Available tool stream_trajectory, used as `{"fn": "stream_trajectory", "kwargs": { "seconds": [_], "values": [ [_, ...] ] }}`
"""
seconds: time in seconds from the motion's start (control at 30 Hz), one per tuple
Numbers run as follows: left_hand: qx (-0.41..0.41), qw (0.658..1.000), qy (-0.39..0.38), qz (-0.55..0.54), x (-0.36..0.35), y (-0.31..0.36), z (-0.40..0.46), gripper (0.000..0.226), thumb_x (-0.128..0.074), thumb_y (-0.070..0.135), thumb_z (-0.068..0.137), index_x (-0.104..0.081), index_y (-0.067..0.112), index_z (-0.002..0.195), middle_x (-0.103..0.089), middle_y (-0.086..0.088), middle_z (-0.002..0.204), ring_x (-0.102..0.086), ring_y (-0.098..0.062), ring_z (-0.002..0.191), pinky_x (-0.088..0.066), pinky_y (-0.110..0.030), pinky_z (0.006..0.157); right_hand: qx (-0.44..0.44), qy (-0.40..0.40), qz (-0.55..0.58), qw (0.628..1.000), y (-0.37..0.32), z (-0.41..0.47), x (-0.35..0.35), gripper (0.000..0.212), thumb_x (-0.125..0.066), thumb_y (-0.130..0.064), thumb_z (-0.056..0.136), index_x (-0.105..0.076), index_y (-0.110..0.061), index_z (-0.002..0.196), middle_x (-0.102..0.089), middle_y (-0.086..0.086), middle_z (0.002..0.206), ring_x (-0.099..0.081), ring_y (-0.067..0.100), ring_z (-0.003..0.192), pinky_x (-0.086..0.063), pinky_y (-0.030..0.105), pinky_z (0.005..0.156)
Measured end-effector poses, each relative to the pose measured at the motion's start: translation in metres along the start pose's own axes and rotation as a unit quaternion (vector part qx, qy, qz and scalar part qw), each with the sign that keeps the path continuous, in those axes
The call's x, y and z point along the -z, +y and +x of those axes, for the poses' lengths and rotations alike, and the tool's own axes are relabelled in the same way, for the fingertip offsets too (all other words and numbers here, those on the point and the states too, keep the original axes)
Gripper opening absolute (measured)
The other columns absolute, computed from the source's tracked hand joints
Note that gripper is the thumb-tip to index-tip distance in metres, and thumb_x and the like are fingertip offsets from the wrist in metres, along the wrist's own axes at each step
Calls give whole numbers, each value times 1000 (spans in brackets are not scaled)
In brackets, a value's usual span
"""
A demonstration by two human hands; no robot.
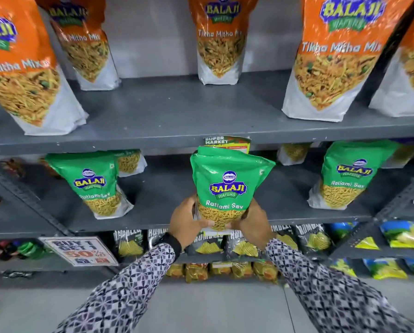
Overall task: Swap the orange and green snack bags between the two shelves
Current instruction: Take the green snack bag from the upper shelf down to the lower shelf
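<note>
**Green bag in both hands, heading for the orange shelf**

At the front edge of the lower shelf point(225, 221), in the head view, I have the green snack bag point(228, 188) held upright between both hands. My left hand point(188, 218) is wrapped around its lower left side and my right hand point(255, 221) around its lower right, fingers closed against the pouch near its base. The bag's top reaches up in front of the supermarket price tag point(227, 144) on the lip of the upper shelf point(201, 133). Other green bags point(97, 183) stand to either side on the lower shelf, well apart from mine. Orange snack bags point(219, 39) stand on the upper shelf, with a bare stretch of shelf in front of the middle one.

I judge the step in hand to be carrying this green bag up to the orange row. To do it well, I would keep both grips low and even so the pouch stays upright, pull it clear of the shelf lip before lifting, and aim for the bare stretch between the front orange bags. The pouch looks soft and crinkly, so I would not squeeze hard. Set it down flat on its base, or it may topple forward.
</note>
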State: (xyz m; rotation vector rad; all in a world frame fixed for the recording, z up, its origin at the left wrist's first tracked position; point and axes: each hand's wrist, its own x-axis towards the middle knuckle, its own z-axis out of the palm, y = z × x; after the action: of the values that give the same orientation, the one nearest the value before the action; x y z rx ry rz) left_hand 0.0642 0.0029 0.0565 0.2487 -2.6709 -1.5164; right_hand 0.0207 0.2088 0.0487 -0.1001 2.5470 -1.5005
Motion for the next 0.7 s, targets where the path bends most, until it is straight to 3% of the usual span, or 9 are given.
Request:
{"fn": "stream_trajectory", "kwargs": {
  "seconds": [0.13,0.27,0.43,0.53,0.6,0.7],
  "values": [
    [34,999,-6,26,-14,-9,28,70,-94,17,70,-60,22,130,-67,12,119,-65,-15,116,-52,-39,106,-22,-1,-20,1000,14,32,-10,74,-94,-5,62,-57,-19,125,-74,-8,99,-72,21,96,-62,39,89],
    [60,998,-9,17,-23,-18,57,70,-91,10,73,-56,21,133,-70,4,125,-66,-19,116,-52,-35,100,-28,12,-46,998,20,65,-16,64,-93,-7,61,-66,-15,119,-81,2,104,-77,25,98,-64,41,87],
    [71,997,-8,4,-30,-31,82,77,-88,3,74,-52,21,140,-69,6,121,-67,-19,116,-53,-31,97,-17,8,-50,999,27,89,-25,50,-89,-10,71,-66,-16,116,-82,2,102,-77,22,95,-63,38,89],
    [85,996,-16,-10,-33,-37,87,84,-87,2,77,-46,23,147,-67,8,124,-65,-17,118,-50,-30,97,-6,5,-41,999,32,94,-29,54,-83,-13,75,-60,-19,123,-80,2,108,-77,25,99,-63,44,91],
    [91,995,-29,-14,-34,-39,88,86,-86,4,78,-43,26,150,-67,8,127,-63,-17,120,-50,-33,102,-6,-1,-38,999,30,92,-28,59,-82,-10,78,-55,-19,130,-78,5,114,-75,27,103,-60,38,93],
    [110,994,-19,11,-31,-36,82,82,-85,7,80,-42,26,147,-66,5,125,-65,-21,117,-54,-34,95,0,3,-36,999,26,81,-22,74,-86,-9,78,-48,-15,141,-74,9,126,-70,32,114,-56,34,91]
  ]
}}
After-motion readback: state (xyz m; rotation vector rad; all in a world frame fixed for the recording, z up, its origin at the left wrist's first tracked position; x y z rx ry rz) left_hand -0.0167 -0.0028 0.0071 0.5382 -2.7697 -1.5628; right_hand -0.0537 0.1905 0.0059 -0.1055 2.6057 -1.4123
